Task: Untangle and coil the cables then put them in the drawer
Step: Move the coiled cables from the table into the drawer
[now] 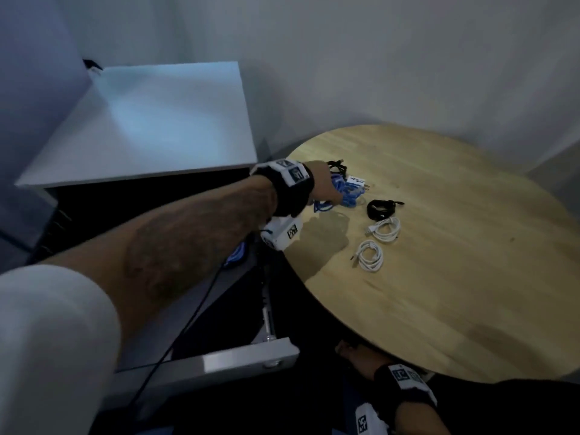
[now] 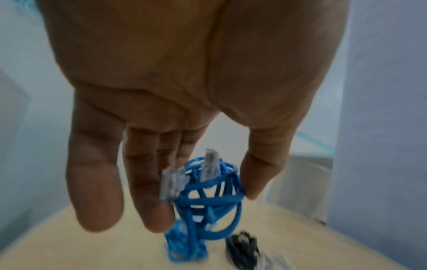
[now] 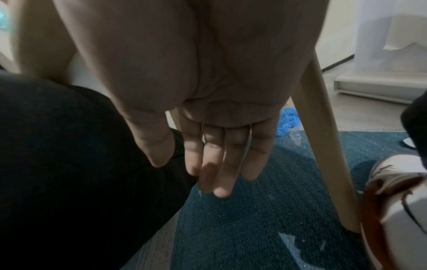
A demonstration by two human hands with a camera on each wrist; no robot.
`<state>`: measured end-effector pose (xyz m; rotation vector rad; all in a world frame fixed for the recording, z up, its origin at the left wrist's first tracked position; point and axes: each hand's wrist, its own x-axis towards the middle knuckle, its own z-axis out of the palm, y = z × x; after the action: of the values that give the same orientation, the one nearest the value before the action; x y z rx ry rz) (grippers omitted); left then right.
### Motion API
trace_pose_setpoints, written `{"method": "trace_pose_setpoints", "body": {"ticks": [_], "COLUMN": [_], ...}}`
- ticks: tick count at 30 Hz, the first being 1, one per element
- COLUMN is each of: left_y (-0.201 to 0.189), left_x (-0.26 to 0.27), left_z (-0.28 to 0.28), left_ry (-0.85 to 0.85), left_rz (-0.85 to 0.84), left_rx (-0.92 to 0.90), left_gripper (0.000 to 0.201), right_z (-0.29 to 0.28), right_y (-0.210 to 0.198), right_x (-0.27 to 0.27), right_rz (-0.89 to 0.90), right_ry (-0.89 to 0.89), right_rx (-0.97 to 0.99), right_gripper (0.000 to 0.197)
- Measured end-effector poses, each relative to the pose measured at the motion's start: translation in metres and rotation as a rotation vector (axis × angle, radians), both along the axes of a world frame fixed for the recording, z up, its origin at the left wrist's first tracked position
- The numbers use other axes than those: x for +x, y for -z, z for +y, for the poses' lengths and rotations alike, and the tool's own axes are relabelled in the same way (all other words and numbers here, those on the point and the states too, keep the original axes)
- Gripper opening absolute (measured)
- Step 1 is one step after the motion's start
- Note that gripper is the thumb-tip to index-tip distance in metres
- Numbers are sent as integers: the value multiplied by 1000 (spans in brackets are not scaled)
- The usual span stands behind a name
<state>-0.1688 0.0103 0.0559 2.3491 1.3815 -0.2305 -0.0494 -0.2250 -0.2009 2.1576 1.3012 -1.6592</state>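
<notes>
A tangled blue network cable point(image 2: 208, 201) with clear plugs lies at the left rim of the round wooden table point(image 1: 470, 277). My left hand point(image 2: 203, 206) reaches over it, thumb on one side and fingers point(image 2: 150, 210) on the other, pinching the bundle. In the head view the left hand point(image 1: 329, 191) covers part of the blue cable point(image 1: 350, 194). Beside it lie a coiled black cable point(image 1: 381, 208), two coiled white cables point(image 1: 384, 229) point(image 1: 370, 255) and another black cable point(image 1: 337, 167). My right hand point(image 3: 217, 173) hangs open and empty below the table edge.
The drawer point(image 1: 251, 356) of a white cabinet point(image 1: 141, 127) stands pulled out on the left, with a blue coil point(image 1: 237, 257) inside. A small white item point(image 1: 357, 181) lies behind the blue cable. Under the table are a wooden leg point(image 3: 328, 146), blue carpet and a shoe point(image 3: 392, 182).
</notes>
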Motion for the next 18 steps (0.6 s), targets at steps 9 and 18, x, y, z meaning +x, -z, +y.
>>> {"method": "trace_pose_setpoints", "body": {"ticks": [9, 18], "left_y": [-27, -22], "left_x": [-197, -172], "left_z": [-14, -43], "left_ry": [-30, 144], "left_rz": [395, 551], "left_rx": [69, 336], "left_gripper": [45, 45], "right_z": [-6, -10], "right_y": [3, 0], "right_x": [-5, -4], "right_rz": [-47, -77], "right_ry": [-30, -12], "right_rx": [62, 58], "right_gripper": [29, 40]}}
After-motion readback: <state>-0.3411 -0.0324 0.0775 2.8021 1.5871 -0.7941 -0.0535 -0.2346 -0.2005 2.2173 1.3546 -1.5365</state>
